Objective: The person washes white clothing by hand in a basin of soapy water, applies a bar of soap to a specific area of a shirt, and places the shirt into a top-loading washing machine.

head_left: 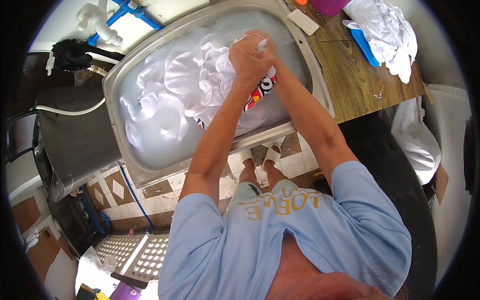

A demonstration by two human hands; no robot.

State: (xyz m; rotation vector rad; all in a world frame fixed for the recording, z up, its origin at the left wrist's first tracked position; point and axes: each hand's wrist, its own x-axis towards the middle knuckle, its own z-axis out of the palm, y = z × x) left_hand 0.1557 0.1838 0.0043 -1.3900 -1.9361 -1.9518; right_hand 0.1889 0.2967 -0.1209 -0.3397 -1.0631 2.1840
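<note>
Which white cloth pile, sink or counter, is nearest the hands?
The soaking pile in the sink, beside the left hand; the other pile, on the wooden counter, lies farther right.

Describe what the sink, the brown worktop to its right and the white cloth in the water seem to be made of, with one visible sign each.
Sink: perhaps metal, possibly plastic; smooth, greyish, softly shiny rim.
Brown worktop: wood or wood-look laminate; dark grain lines, slight sheen.
White cloth: soft fabric, wet-looking, bunched in loose folds; its fibre cannot be told.
</note>
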